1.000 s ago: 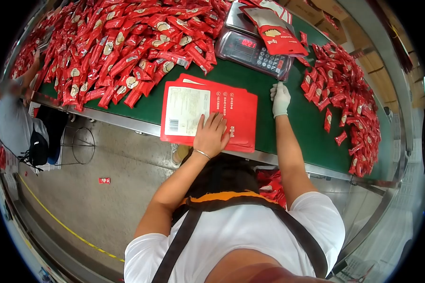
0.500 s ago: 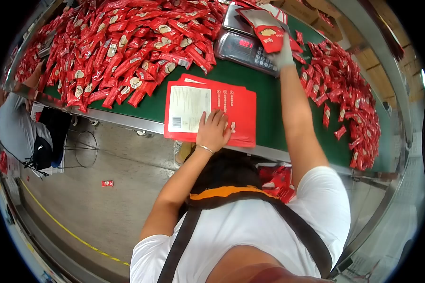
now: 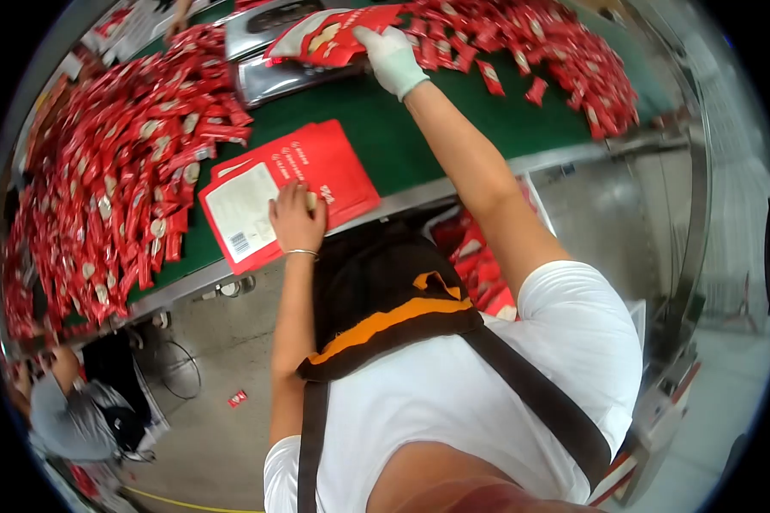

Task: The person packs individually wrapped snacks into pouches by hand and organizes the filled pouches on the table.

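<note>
My bare left hand (image 3: 298, 218) rests on a stack of flat red pouches (image 3: 342, 175) at the table's near edge, its fingers spread over the top one beside a pale label (image 3: 241, 212). My right hand (image 3: 392, 61), in a white glove, grips the edge of a red and white pouch (image 3: 327, 36). That pouch lies over the scale (image 3: 274, 79), hiding much of it. To the left spreads a large heap of small red packets (image 3: 120, 197), and more red packets (image 3: 565, 64) lie to the right of my gloved hand.
A metal rail (image 3: 565, 154) edges the green table (image 3: 419, 154). Below the table stands a box with red pouches (image 3: 479, 265). At the lower left is another person (image 3: 73, 419), near a wire ring. One red packet (image 3: 237, 398) lies on the floor.
My right hand has gone from the table beside the scale up to the pouch and taken hold of it. The camera view has turned. My left hand stays on the stack.
</note>
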`<move>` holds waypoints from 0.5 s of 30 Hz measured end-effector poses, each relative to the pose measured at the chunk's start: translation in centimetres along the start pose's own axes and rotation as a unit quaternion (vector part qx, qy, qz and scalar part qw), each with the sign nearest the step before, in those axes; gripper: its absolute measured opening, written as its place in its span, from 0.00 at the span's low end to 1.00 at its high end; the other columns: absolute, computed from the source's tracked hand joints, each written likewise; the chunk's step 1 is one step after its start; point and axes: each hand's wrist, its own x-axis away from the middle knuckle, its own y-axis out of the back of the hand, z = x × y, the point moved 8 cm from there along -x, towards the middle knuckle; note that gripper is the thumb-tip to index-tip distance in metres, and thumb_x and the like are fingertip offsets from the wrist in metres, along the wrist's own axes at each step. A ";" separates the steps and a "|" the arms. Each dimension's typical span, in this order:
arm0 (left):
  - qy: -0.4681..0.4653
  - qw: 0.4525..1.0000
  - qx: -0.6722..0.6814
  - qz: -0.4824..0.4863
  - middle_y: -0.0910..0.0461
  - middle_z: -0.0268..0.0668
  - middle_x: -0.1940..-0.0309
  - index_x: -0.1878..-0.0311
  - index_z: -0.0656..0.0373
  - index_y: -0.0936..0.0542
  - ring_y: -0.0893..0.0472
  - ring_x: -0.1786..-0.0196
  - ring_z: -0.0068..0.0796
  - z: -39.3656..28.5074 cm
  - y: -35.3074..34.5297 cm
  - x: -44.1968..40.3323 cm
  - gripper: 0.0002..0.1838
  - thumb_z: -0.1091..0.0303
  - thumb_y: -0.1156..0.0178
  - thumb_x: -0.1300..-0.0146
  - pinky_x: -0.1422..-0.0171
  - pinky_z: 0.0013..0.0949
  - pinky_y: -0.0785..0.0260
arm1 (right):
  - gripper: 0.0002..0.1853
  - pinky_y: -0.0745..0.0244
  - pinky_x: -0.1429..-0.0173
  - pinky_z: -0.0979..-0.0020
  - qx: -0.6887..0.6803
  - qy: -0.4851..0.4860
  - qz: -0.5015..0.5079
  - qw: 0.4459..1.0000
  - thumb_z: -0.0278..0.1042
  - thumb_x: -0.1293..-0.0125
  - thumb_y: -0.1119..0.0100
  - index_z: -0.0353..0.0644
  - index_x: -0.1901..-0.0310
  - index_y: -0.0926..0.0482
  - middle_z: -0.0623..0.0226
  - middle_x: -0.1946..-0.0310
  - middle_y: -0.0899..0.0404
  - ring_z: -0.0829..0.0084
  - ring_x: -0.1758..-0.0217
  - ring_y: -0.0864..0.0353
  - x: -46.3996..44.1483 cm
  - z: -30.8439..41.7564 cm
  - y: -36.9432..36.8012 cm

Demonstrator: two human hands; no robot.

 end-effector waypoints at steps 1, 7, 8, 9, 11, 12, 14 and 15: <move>0.019 0.997 0.079 -0.020 0.28 0.44 0.38 0.40 0.59 0.28 0.32 0.33 0.45 0.4 0.4 -0.2 0.31 0.59 0.34 0.47 0.28 0.56 0.47 | 0.17 0.26 0.49 0.68 -0.054 -0.021 0.027 0.998 0.42 0.35 0.44 0.34 0.55 0.20 0.56 0.61 0.17 0.63 0.58 0.19 2.3 0.8 1.1; -0.069 0.985 0.147 -0.059 0.39 0.49 0.31 0.29 0.59 0.41 0.42 0.27 0.52 -7.2 5.5 -3.6 0.51 0.58 0.26 0.56 0.26 0.59 0.51 | 0.16 0.27 0.54 0.73 -0.101 -0.103 0.140 0.980 0.40 0.35 0.41 0.33 0.57 0.20 0.65 0.63 0.17 0.77 0.60 0.21 11.1 2.4 6.4; -0.104 0.982 0.158 -0.022 0.41 0.49 0.29 0.28 0.59 0.43 0.43 0.26 0.51 -8.6 5.0 -4.0 0.53 0.57 0.25 0.57 0.26 0.59 0.52 | 0.15 0.27 0.55 0.73 -0.074 -0.119 0.185 0.973 0.40 0.35 0.40 0.34 0.57 0.20 0.66 0.65 0.18 0.77 0.61 0.21 11.8 3.2 8.1; -0.115 0.980 0.159 -0.018 0.42 0.49 0.29 0.29 0.59 0.41 0.43 0.27 0.51 -9.6 5.3 -3.6 0.51 0.57 0.26 0.56 0.26 0.58 0.52 | 0.15 0.27 0.56 0.73 0.080 -0.101 0.232 0.964 0.40 0.35 0.40 0.35 0.57 0.20 0.66 0.66 0.18 0.78 0.62 0.22 11.7 4.3 11.0; -0.109 0.979 0.170 0.027 0.42 0.49 0.28 0.30 0.59 0.38 0.43 0.26 0.51 -9.4 3.9 -2.1 0.44 0.58 0.30 0.50 0.25 0.59 0.55 | 0.13 0.27 0.58 0.71 0.320 -0.011 0.301 0.898 0.39 0.34 0.41 0.36 0.56 0.20 0.65 0.68 0.19 0.79 0.63 0.22 11.0 7.1 17.9; -0.109 0.978 0.170 0.054 0.43 0.49 0.28 0.31 0.59 0.37 0.44 0.26 0.52 -9.1 2.7 -1.3 0.42 0.58 0.32 0.47 0.25 0.59 0.56 | 0.12 0.27 0.58 0.70 0.401 0.054 0.328 0.854 0.38 0.34 0.41 0.37 0.56 0.20 0.65 0.69 0.20 0.80 0.64 0.22 10.9 8.4 21.1; -0.102 0.983 0.134 0.078 0.43 0.48 0.28 0.30 0.58 0.37 0.44 0.26 0.52 -9.2 0.3 -0.3 0.40 0.57 0.34 0.45 0.25 0.61 0.57 | 0.11 0.26 0.60 0.71 0.419 -0.024 0.225 0.879 0.35 0.32 0.43 0.37 0.55 0.20 0.69 0.69 0.20 0.81 0.66 0.23 9.8 9.7 28.8; -0.097 0.986 0.093 0.096 0.43 0.48 0.28 0.30 0.58 0.37 0.45 0.25 0.51 -9.4 -0.9 0.3 0.39 0.55 0.36 0.43 0.25 0.62 0.59 | 0.11 0.26 0.62 0.72 0.367 -0.080 0.198 0.905 0.34 0.32 0.43 0.37 0.53 0.21 0.71 0.69 0.20 0.82 0.67 0.23 9.4 9.4 32.6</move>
